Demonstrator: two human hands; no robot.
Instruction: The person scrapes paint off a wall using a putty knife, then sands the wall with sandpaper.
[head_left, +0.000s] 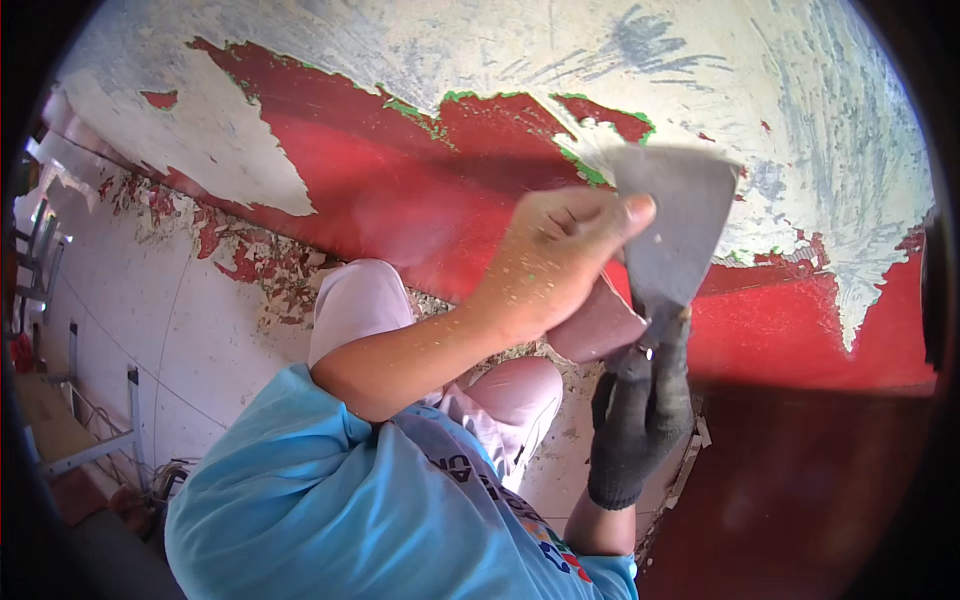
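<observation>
My right hand (643, 420), in a dark knit glove, grips the handle end of a broad metal scraper (675, 225). The blade points up in the picture, in front of the wall (420, 195) of peeling cream and red paint. My bare left hand (559, 262) is dusted with pale flecks. Its thumb tip overlaps the left edge of the blade; whether it touches is unclear. A curved reddish-brown sheet (596, 324), likely sandpaper, shows under the left palm and seems held there. The curled fingers are partly hidden.
Paint flakes (262, 262) lie along the foot of the wall on the pale floor (127, 292). My bent knees (364, 296) are close to the wall. A metal frame (97, 450) and cables stand at left. A dark red surface (795, 495) fills the lower right.
</observation>
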